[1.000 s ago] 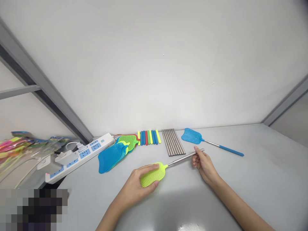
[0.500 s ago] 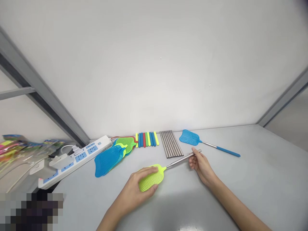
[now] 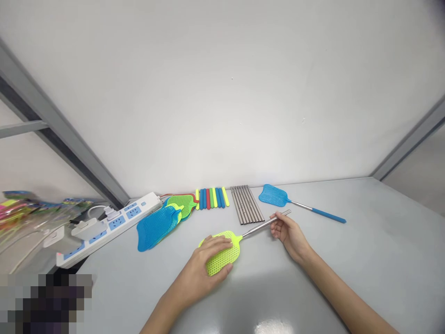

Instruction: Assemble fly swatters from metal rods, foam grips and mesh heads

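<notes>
My left hand grips the yellow-green fly swatter head from above, fingers across its mesh and thumb at the near edge. A metal rod runs from the head's neck up to the right. Near the rod's far end my right hand pinches it between thumb and fingers, the tip sticking out past them. Beyond the hands lies a row of metal rods. Behind them on the right rests a blue fly swatter with a metal shaft and blue handle.
Left of the rods are several coloured handle sleeves. Next to them a pile of blue, green and yellow swatter heads overlaps. A white power strip with plugs and cables lies at the left, near plastic-bagged items. A white wall bounds the back.
The yellow-green swatter head and my left hand have shifted slightly to the right. My right hand sits a little further left on the rod. The view has tilted slightly.
</notes>
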The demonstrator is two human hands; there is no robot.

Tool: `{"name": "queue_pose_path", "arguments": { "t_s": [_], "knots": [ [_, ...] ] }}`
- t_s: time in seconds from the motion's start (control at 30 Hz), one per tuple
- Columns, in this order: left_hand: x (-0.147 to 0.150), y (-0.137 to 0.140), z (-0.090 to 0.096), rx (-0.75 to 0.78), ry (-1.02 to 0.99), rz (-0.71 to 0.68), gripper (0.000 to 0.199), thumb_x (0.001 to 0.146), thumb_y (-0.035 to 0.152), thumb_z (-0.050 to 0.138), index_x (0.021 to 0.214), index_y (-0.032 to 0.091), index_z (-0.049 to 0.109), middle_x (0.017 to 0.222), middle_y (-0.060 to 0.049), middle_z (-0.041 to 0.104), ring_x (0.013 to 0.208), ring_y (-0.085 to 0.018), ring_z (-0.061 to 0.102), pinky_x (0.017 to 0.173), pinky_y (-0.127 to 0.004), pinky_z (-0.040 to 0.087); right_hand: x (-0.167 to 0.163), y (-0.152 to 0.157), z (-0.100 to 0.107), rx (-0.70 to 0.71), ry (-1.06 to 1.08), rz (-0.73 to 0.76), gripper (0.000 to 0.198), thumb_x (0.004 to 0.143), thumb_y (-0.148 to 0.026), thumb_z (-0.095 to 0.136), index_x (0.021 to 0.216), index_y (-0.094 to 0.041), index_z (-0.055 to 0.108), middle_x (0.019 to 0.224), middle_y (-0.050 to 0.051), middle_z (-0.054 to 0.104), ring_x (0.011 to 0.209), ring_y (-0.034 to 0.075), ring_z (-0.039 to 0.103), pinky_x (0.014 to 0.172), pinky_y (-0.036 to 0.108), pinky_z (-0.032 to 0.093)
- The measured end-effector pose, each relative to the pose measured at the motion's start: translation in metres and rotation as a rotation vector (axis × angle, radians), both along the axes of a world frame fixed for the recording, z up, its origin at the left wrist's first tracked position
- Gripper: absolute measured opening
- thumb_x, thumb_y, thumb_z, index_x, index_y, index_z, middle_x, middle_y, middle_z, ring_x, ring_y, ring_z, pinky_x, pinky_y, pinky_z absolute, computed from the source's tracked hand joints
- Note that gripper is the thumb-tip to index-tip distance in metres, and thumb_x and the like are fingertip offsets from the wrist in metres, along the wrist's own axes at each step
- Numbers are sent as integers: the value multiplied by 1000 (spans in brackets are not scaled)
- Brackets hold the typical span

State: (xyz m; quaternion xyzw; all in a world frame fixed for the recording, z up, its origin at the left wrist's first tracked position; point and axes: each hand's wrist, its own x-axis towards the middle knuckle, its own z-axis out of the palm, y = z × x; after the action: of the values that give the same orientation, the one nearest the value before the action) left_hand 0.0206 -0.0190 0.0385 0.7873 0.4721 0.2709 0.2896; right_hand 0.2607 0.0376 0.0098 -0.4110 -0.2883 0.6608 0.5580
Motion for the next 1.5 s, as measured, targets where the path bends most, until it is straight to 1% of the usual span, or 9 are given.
{"name": "queue_pose_path", "arguments": {
  "t_s": [0.07, 0.17, 0.37, 0.53, 0.6, 0.7, 0.8, 0.93, 1.5],
  "knots": [
    [1, -1, 0, -6, -19, 10, 35, 72, 31, 52, 107, 27, 54, 113, -2, 52, 110, -20, 41, 101, -41, 13, 1, 1, 0, -11, 35, -15, 21, 70, -37, 53, 68, -16, 56, 51, 0, 52, 45, 11, 46, 42, 22, 35],
    [1, 0, 1, 2, -40, 85, 37, 73, 32, 51, 109, 27, 51, 120, -2, 46, 115, -21, 34, 100, -40, 18, 3, 1, -1, -12, 46, -34, 20, 69, -36, 52, 67, -16, 56, 51, 1, 52, 45, 12, 46, 43, 23, 35],
    [-5, 8, -7, 56, -127, 432, 31, 77, 35, 44, 106, 26, 50, 124, -2, 39, 114, -20, 34, 95, -35, 27, 3, 0, -4, 24, 83, -19, 20, 69, -36, 52, 67, -17, 57, 53, 1, 53, 48, 12, 47, 44, 23, 35],
    [-7, 12, -10, -200, -490, 635, 44, 74, 39, 49, 114, 22, 39, 123, -8, 41, 110, -21, 41, 87, -33, 37, 3, -1, -3, 45, 125, -17, 19, 70, -35, 51, 68, -17, 57, 52, 1, 52, 49, 11, 46, 46, 23, 35],
    [-4, 11, -5, -393, -695, 597, 48, 73, 40, 50, 115, 21, 37, 118, -9, 47, 103, -22, 48, 82, -33, 42, 3, -2, -1, 56, 130, -19, 19, 70, -36, 52, 68, -18, 57, 52, 0, 51, 49, 12, 45, 46, 23, 35],
    [2, 8, 2, -662, -939, 459, 42, 72, 38, 52, 109, 18, 46, 103, -10, 58, 90, -22, 57, 76, -33, 46, 1, -3, 2, 76, 99, -20, 19, 69, -37, 52, 67, -18, 56, 52, 0, 50, 49, 12, 45, 46, 24, 34],
    [7, 4, 5, -779, -1027, 447, 36, 69, 34, 57, 100, 15, 53, 93, -10, 63, 85, -23, 59, 73, -32, 48, 0, -4, 5, 94, 74, 10, 19, 70, -36, 52, 68, -18, 56, 53, 0, 50, 50, 12, 45, 46, 23, 34],
    [12, -1, 7, -815, -1024, 518, 33, 68, 33, 59, 95, 15, 56, 93, -10, 63, 84, -24, 60, 70, -32, 49, 1, -5, 8, 95, 33, 28, 17, 69, -35, 54, 67, -17, 55, 52, 0, 49, 48, 11, 44, 46, 23, 33],
    [24, -8, 8, -816, -1055, 593, 38, 63, 34, 63, 94, 13, 56, 88, -11, 65, 79, -26, 61, 69, -36, 50, -11, -9, 6, 131, -84, 14, 22, 68, -38, 57, 65, -17, 54, 47, -1, 47, 45, 10, 40, 46, 22, 33]
  ]
}}
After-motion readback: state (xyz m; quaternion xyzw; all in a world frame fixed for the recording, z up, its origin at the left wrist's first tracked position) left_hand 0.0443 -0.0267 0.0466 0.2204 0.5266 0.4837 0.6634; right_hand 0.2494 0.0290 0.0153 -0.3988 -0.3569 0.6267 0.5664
